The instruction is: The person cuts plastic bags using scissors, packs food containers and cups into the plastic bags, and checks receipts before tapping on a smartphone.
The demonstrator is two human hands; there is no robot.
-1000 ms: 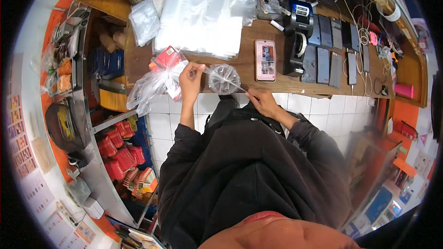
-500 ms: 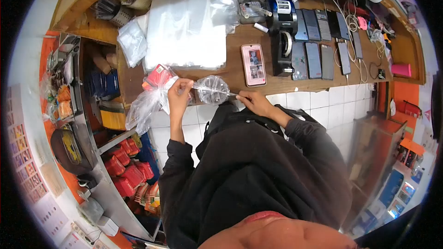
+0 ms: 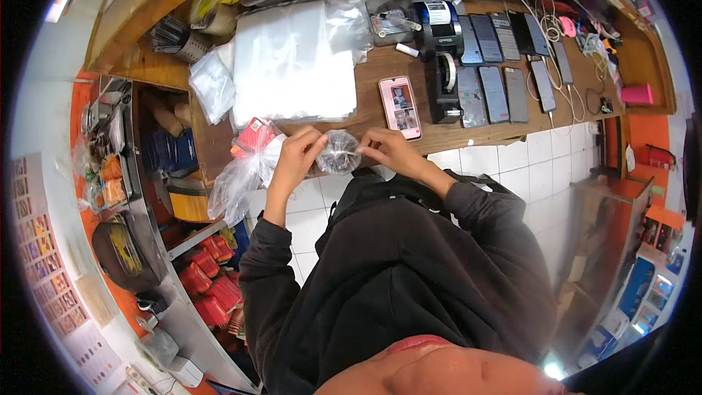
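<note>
A round bundle wrapped in clear plastic [image 3: 338, 152] hangs at the front edge of the wooden table, between my hands. My left hand [image 3: 298, 155] pinches the plastic at its left side. At its right side, my right hand [image 3: 387, 151] pinches the plastic with thumb and fingers. Left of my left hand lies a clear plastic bag [image 3: 238, 179] with a red box [image 3: 256, 137] in or under it. A pink-framed phone [image 3: 400, 107], screen lit, lies just beyond my right hand.
Large clear plastic sheets [image 3: 292, 62] cover the table's back left. A black tape dispenser [image 3: 444, 88] stands right of the phone, beside rows of phones [image 3: 493, 93] and white cables [image 3: 576, 99]. A shelf with red packets [image 3: 212, 285] is at the lower left.
My hands have come closer together, the right one moving inward, and the plastic strands at both sides of the bundle look shorter. The camera view has shifted a little.
</note>
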